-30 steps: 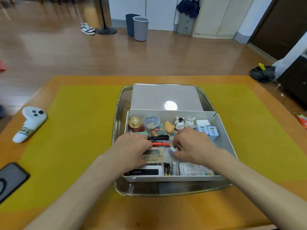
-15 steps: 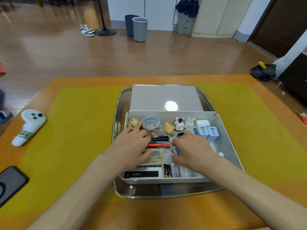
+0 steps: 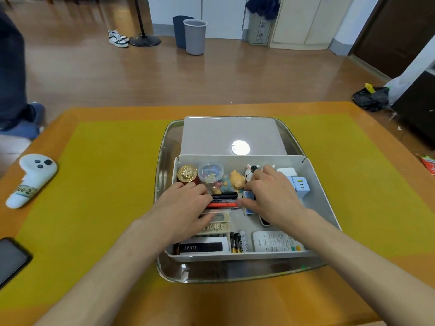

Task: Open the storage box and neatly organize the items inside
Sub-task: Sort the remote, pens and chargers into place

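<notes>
**Hands at work inside the open storage box**

Forearms reach in from the near edge over the yellow mat [image 3: 106, 196] toward the storage box [image 3: 322, 208], which sits in a metal tray [image 3: 164, 267] with its lid [image 3: 230, 135] laid flat behind it. Along the box's near wall lie a black BENTE case [image 3: 202, 247], some batteries [image 3: 237, 242] and a white remote [image 3: 275, 242].

The left hand [image 3: 186, 208] lies palm down over a beige remote [image 3: 217, 225], its fingers stretched flat toward a black pen [image 3: 224, 196] and a red pen [image 3: 223, 204]; it grasps nothing that can be seen. The right hand [image 3: 270, 196] is spread over the box's middle, fingers bent down around a small blue item [image 3: 249, 196] (whether they pinch it or only touch it cannot be told).

Beyond the fingertips, the far row holds a gold-capped jar [image 3: 187, 174], a clear tub [image 3: 210, 172] of coloured clips, a pig figurine [image 3: 236, 182] and white chargers [image 3: 300, 185].

Off to the left on the table lie a white controller [image 3: 31, 177] and a dark phone [image 3: 10, 260].
</notes>
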